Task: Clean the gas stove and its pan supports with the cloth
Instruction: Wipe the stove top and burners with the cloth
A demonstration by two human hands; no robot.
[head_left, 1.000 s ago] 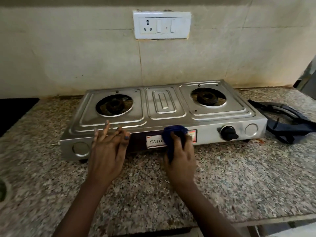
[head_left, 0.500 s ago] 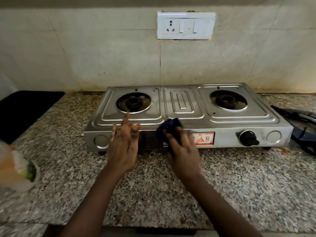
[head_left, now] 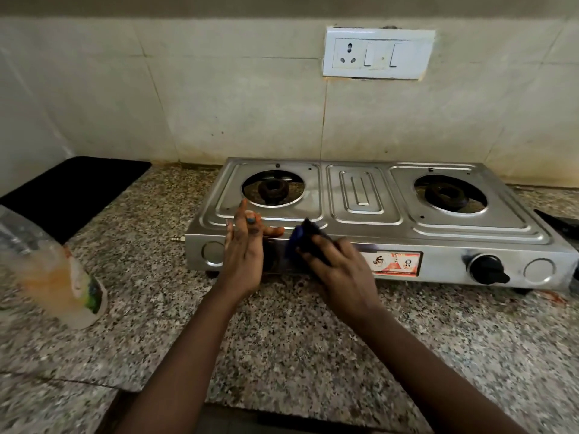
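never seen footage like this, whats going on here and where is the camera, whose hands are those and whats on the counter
The camera is worn on a person's head, looking forward and down, so the two arms are the wearer's own. A steel two-burner gas stove sits on a speckled granite counter. The right hand grips a blue cloth against the stove's front panel. The left hand rests open-fingered on the stove's front edge. A blurred plastic bottle stands at the left, a black knob is on the stove's front, and a socket plate is on the tiled wall.
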